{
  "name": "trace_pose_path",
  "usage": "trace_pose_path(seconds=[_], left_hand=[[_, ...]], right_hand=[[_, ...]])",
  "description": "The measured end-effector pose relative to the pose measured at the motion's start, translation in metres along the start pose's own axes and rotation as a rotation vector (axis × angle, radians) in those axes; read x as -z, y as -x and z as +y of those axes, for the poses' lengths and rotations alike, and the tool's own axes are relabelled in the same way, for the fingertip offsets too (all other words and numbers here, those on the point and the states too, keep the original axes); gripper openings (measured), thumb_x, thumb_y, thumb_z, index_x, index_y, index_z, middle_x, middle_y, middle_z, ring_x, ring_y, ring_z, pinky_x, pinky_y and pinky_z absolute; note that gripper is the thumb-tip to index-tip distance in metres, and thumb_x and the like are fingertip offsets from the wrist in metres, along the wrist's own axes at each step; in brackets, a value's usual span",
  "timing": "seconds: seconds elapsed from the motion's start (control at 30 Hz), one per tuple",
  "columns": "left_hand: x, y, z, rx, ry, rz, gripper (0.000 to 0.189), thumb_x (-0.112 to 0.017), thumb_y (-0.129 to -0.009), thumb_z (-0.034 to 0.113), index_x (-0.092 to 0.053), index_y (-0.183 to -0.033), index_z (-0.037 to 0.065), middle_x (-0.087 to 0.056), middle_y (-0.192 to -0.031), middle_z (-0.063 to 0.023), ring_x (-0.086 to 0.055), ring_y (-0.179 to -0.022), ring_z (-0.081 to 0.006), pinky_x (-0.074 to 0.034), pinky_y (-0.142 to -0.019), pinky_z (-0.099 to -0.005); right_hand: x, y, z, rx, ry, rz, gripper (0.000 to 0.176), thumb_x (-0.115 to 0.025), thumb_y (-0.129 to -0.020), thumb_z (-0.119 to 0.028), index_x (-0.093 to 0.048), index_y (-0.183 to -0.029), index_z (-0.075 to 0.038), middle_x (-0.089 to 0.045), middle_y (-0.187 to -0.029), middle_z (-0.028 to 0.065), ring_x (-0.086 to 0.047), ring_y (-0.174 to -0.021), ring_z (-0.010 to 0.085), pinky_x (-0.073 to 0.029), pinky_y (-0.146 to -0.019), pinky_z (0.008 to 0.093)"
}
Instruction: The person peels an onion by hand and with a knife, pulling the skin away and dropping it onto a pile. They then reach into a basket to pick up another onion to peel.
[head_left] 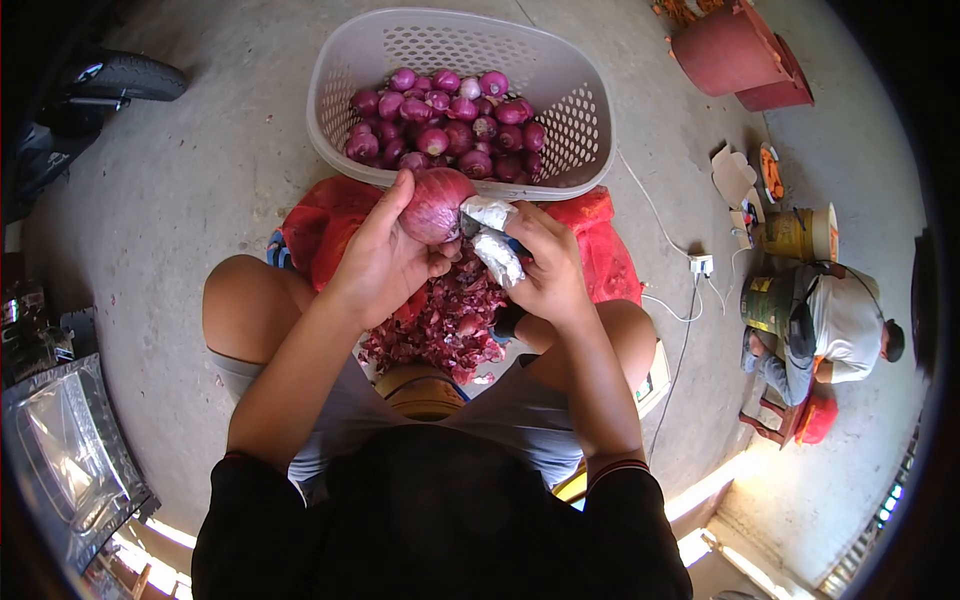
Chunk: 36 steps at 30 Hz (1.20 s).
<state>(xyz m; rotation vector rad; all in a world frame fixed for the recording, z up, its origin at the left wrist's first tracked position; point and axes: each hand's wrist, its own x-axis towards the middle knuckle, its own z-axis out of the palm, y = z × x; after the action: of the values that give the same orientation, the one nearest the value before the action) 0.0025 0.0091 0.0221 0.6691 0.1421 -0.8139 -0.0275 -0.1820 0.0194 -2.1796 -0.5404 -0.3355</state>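
My left hand [378, 258] holds a large red onion [436, 205], its thumb along the onion's left side. My right hand [549, 262] grips a small tool wrapped in silver foil or tape [497, 256], whose dark part touches the onion's right side. Below both hands lies a heap of red onion skins [445, 325] between the legs, with a red mesh sack [602, 245] around it. Just beyond the hands stands a grey perforated basket [455, 22] holding several shiny purple onions [460, 137].
At the right a person [840, 320] sits bent over beside buckets [800, 234]. Red tubs [725, 50] stand at the upper right. White cables and a power socket [701, 264] lie on the floor. A wheel [130, 76] shows at the upper left.
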Motion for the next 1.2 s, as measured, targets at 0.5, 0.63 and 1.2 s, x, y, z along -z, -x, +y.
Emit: trace_pose_path(seconds=[0.5,0.63,1.2], left_hand=[[-0.002,0.001,-0.001,0.04,0.017,0.001,0.051,-0.033,-0.093,0.052,-0.052,-0.116,0.012,-0.058,-0.092,0.0004,-0.05,-0.074,-0.0107,-0.04,-0.064,-0.024],[0.001,-0.001,-0.002,0.058,0.045,-0.042,0.051,-0.033,-0.093,0.053,-0.051,-0.117,0.012,-0.059,-0.092,-0.0007,-0.051,-0.073,-0.0113,-0.041,-0.063,-0.0243],[0.006,0.0,-0.003,0.071,0.007,-0.022,0.051,-0.035,-0.092,0.052,-0.049,-0.122,0.013,-0.059,-0.1,0.0,-0.052,-0.078,-0.0117,-0.041,-0.066,-0.0245]], right_hand=[[-0.004,-0.001,0.005,-0.017,-0.008,0.117,0.031,-0.069,-0.063,-0.004,-0.059,-0.093,-0.004,-0.056,-0.077,0.0114,-0.059,-0.065,0.0293,-0.046,-0.055,0.0368],[-0.003,-0.003,0.003,-0.02,-0.012,0.159,0.032,-0.068,-0.065,-0.003,-0.059,-0.096,-0.003,-0.057,-0.079,0.0119,-0.06,-0.068,0.0295,-0.047,-0.058,0.0367],[-0.001,0.01,0.008,-0.222,-0.409,0.003,0.043,-0.067,-0.073,-0.003,-0.049,-0.112,-0.002,-0.059,-0.086,0.0081,-0.059,-0.076,0.0184,-0.045,-0.071,0.0294]])
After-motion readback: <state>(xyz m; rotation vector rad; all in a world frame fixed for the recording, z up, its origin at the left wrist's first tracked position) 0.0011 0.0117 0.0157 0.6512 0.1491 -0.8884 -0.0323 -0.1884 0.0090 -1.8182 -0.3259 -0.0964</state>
